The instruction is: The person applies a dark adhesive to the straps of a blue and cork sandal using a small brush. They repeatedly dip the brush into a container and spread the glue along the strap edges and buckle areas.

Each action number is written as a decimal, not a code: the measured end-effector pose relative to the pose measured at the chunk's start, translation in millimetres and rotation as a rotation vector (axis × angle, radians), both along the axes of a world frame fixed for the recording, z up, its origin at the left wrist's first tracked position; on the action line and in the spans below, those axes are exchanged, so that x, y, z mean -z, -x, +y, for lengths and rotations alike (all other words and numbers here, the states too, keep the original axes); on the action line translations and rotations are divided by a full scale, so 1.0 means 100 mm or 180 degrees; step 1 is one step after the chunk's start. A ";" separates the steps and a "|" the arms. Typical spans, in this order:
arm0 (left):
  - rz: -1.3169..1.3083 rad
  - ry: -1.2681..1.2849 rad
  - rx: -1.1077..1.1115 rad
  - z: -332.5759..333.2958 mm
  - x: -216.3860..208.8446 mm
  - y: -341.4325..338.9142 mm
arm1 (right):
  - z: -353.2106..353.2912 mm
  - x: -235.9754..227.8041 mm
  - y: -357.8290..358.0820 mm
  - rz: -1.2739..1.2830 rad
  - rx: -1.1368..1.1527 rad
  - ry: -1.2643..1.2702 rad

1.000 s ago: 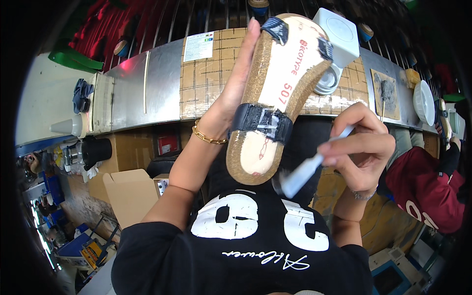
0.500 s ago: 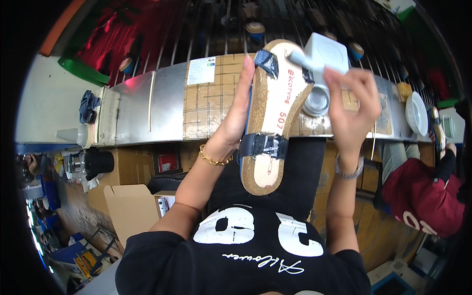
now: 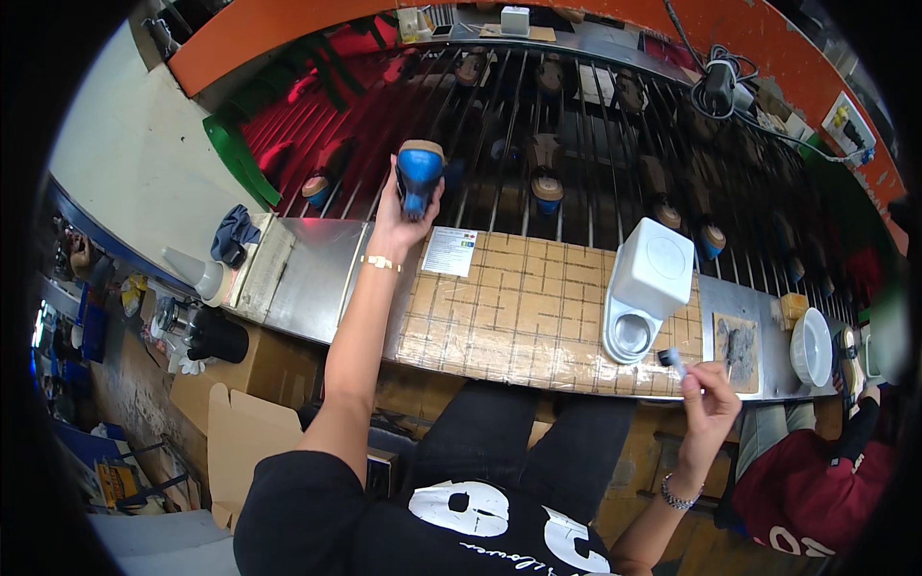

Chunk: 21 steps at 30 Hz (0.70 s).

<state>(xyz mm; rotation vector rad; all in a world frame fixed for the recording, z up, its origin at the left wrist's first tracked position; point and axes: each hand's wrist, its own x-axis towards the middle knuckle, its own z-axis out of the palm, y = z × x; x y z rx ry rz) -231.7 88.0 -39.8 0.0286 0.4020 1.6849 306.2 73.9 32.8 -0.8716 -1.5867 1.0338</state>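
Clasping one blue shoe last, the left hand extends; the right hand's grip pinches one brush.

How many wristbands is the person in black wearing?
2: a gold wristband below the left hand holding a shoe last, a silver wristband below the right hand holding a brush.

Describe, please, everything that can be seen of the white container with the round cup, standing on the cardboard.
The white container looks like smooth, hard plastic. Its upper part is a boxy block with rounded corners and a faint circle on one face; toward the person is a round, open cup, greyish inside, its contents unclear. It stands on the cardboard, near the right end. Nothing else is seen touching it.
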 end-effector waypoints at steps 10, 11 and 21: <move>0.0136 0.0973 -0.2439 0.65 0.25 -0.10 | 0.00 0.08 0.18 -0.0156 -0.0471 0.0361; 0.0729 0.1035 -0.2275 0.65 0.05 -0.48 | 0.02 0.13 0.16 -0.0009 -0.0506 0.0495; 0.7161 0.1945 -0.0740 2.10 0.52 -1.28 | 0.02 0.14 0.58 0.0188 -0.0914 0.0753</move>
